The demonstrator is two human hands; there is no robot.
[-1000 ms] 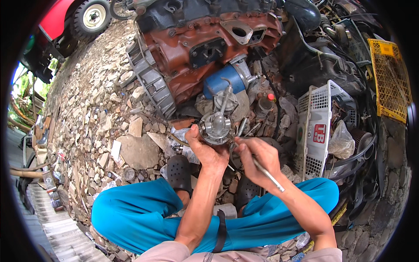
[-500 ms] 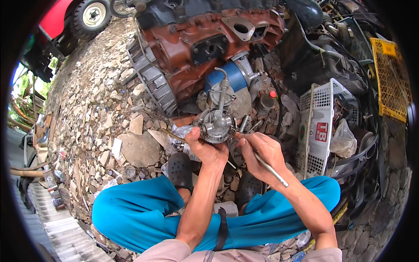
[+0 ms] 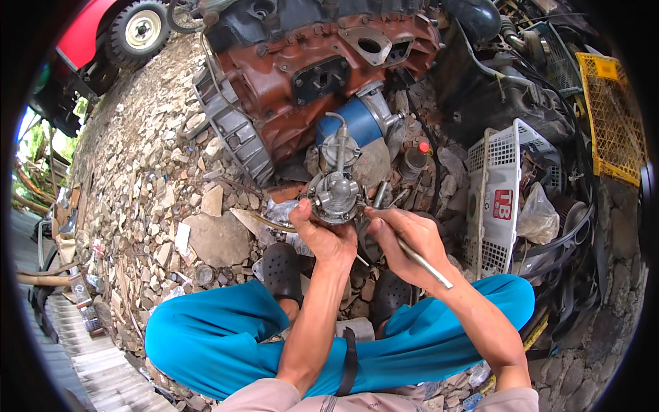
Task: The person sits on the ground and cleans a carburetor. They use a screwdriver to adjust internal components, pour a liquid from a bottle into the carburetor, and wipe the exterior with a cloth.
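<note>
My left hand [image 3: 322, 235] is closed around the lower part of a grey cast-metal pump [image 3: 335, 195], its thumb up along the left side. A second round body with a bent pipe on top shows just beyond the pump. My right hand [image 3: 410, 242] grips a slim steel hand tool [image 3: 423, 262]. The tool's near end slants down past the palm; its far end is at the pump's right edge, where my fingers partly hide it. A thin hose [image 3: 273, 224] runs out left of my left thumb.
Ahead stands a red-brown engine block [image 3: 274, 89] with a blue cylindrical filter [image 3: 351, 123]. A red-capped jar [image 3: 414, 162] sits to the right, near a white plastic basket [image 3: 495, 230] and a yellow crate [image 3: 609, 117]. Loose stones [image 3: 151, 199] cover the ground at left.
The whole view has shifted slightly, so the engine sits a little further left. Both hands keep their grips at the pump, with only a small movement of the tool.
</note>
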